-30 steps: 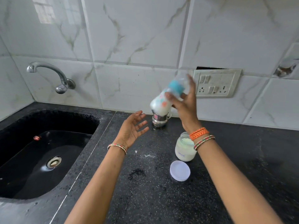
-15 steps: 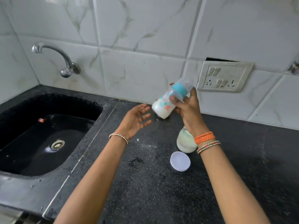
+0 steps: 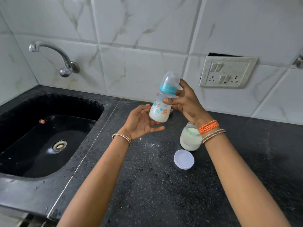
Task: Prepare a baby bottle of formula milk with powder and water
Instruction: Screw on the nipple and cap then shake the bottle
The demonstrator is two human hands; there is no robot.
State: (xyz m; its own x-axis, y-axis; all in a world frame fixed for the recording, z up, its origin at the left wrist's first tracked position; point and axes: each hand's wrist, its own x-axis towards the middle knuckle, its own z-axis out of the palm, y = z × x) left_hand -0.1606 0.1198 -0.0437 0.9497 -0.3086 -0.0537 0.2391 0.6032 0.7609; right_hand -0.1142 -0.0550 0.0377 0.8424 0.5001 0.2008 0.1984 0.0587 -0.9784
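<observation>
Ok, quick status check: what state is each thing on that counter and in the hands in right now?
Baby bottle: capped, milky liquid in the lower part, nearly upright.
Right hand: gripping the bottle at neck and cap.
Left hand: open, cupped by the bottle's base.
Powder jar: open, partly filled with powder.
Jar lid: off, flat on the counter.
Tap: no water running.
Sink: wet, no standing water visible.
</observation>
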